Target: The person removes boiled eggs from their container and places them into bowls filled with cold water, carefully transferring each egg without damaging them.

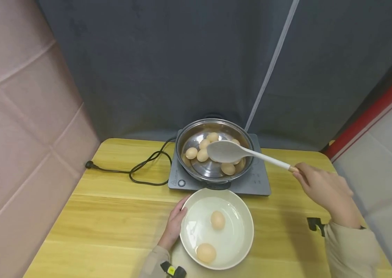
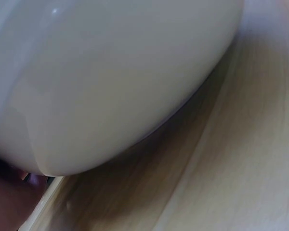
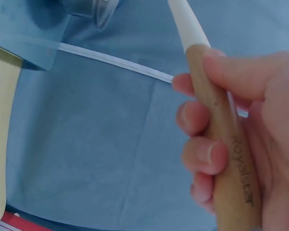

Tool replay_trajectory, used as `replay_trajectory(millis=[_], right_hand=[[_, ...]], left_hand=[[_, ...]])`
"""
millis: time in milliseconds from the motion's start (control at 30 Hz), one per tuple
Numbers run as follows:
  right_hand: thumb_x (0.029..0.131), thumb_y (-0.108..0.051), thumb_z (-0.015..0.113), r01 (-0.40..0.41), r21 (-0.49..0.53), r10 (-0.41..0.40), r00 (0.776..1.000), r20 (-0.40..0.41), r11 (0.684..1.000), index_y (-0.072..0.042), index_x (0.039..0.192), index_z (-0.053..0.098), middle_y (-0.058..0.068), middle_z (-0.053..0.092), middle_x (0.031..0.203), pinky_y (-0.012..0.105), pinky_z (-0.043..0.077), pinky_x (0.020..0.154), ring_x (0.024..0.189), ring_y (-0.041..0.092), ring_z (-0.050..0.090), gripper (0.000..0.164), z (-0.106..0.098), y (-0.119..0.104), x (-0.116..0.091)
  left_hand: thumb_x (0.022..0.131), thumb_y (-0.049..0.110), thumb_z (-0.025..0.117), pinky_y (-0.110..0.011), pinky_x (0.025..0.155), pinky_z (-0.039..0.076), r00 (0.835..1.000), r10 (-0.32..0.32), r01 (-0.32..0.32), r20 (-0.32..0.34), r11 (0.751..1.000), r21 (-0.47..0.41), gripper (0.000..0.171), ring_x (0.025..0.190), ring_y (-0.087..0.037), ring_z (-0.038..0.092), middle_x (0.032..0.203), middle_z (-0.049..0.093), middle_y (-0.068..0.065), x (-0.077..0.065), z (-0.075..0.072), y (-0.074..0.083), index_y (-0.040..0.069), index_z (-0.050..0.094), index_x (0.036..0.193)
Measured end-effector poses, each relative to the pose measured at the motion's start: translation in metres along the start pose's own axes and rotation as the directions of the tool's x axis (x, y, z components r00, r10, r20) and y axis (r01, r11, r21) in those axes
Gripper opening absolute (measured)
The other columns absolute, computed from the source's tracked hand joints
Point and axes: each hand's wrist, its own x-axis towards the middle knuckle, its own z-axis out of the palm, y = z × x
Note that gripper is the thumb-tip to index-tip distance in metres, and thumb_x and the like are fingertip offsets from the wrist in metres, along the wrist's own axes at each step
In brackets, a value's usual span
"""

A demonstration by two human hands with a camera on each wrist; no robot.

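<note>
My right hand grips the wooden handle of a large pale spoon, fingers wrapped round it. The spoon's oval head is over a steel pan, partly hiding the brown eggs in it. Several of these eggs show around the spoon head. My left hand holds a cream bowl by its left side, thumb at the rim. Two eggs lie apart in the bowl's clear liquid. In the left wrist view, the bowl's outer wall fills much of the frame.
The pan stands on a grey induction cooker, just behind the bowl. A black power cord loops left across the wooden table. A dark curtain hangs behind the table, with a pink wall covering at left.
</note>
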Motion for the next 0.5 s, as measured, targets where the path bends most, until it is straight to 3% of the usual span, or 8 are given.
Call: replay_trajectory(millis=[300, 500], right_hand=[[0.092, -0.025, 0.052, 0.033, -0.034, -0.035, 0.997, -0.066, 0.999, -0.008, 0.092, 0.056, -0.007, 0.039, 0.055, 0.024, 0.023, 0.037, 0.043, 0.01, 0.032, 0.018, 0.014, 0.002, 0.016], [0.093, -0.031, 0.05, 0.07, -0.083, -0.083, 0.984, -0.158, 0.994, -0.009, 0.088, 0.057, -0.007, 0.035, 0.051, 0.024, 0.018, 0.033, 0.039, 0.009, 0.026, 0.023, 0.022, 0.002, 0.019]], left_hand=[[0.098, 0.013, 0.031, -0.034, 0.108, 0.027, 1.0, -0.002, 0.002, 0.016, 1.0, 0.01, 0.045, 0.131, -0.035, 0.027, 0.144, 0.027, -0.021, 0.0, 0.0, -0.001, -0.007, 0.027, 0.138], [0.097, 0.012, 0.031, -0.036, 0.109, 0.025, 1.0, 0.001, -0.001, 0.01, 1.0, -0.002, 0.044, 0.131, -0.036, 0.027, 0.144, 0.027, -0.022, 0.0, 0.0, 0.0, -0.007, 0.028, 0.137]])
